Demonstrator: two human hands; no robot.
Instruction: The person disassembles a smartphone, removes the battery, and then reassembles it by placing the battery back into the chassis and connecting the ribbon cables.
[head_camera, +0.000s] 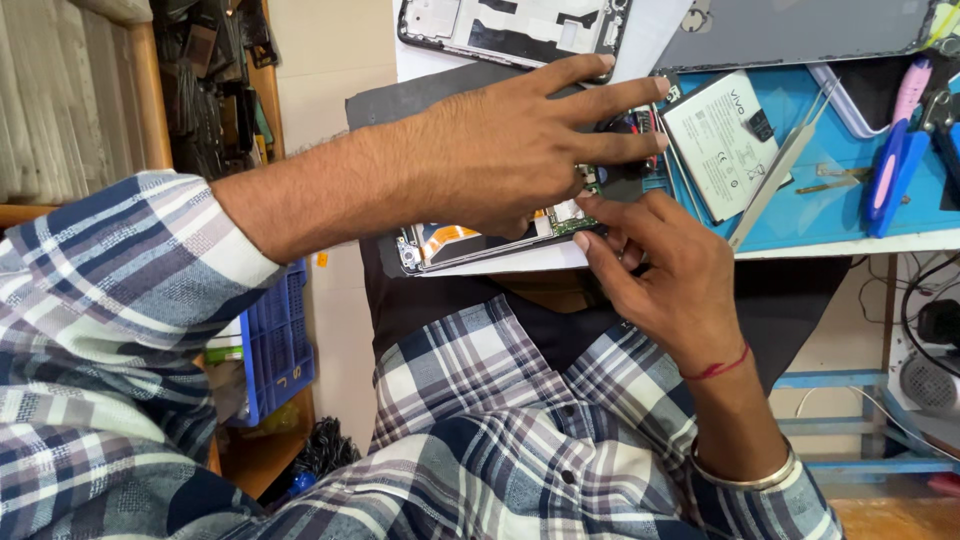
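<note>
**A:** Start with the biggest thing. What am I looking down on?

**B:** The table (860, 243), topped with a blue mat (800, 215). At its near edge lies the opened phone (480, 240), back cover off, its long axis running left to right across my view. Its exposed green board end sits under my hands.

**A:** Which hand is closer to that board?

**B:** Both are on it. My left hand (510, 150) comes in from the left and lies flat over the phone, fingers spread and pointing right. My right hand (665, 270) rises from below, forefinger and thumb pressed together at the board's edge; I judge they pinch some small part, but I cannot make it out.

**A:** So the work lies up and left of the right hand?

**B:** Yes, just at its fingertips.

**A:** Packages or labels?

**B:** A white rectangular battery (722, 140) with a printed label, just right of my left fingertips, tilted. Beside it, metal tweezers (785, 165) lie diagonally. Farther right, a pink-and-blue tool (895, 160). Above, an empty phone frame (515, 30) and a grey back panel (800, 30). Down left, a blue crate (280, 340).
</note>
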